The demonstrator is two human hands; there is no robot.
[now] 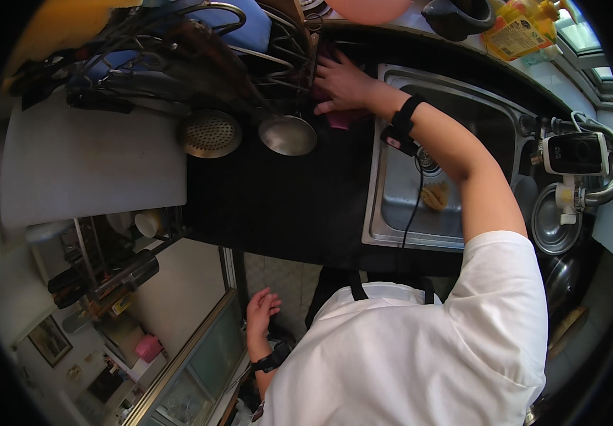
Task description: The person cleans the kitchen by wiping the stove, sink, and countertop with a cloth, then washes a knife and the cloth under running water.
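Observation:
My right hand reaches across the sink to the back of the black countertop. Its fingers are spread over a dark pink cloth, holding it down against the counter beside a utensil rack. Much of the cloth is hidden under the palm. Low at my side, my left hand hangs in front of the counter, its fingers loosely bent and nothing in them. Both wrists wear black straps; a cable runs down from the right one across the sink.
The steel sink contains a yellowish sponge or scrubber. A skimmer and a ladle hang over the counter beside a pale board. A faucet with a display stands right. Bottles and a mortar line the back ledge.

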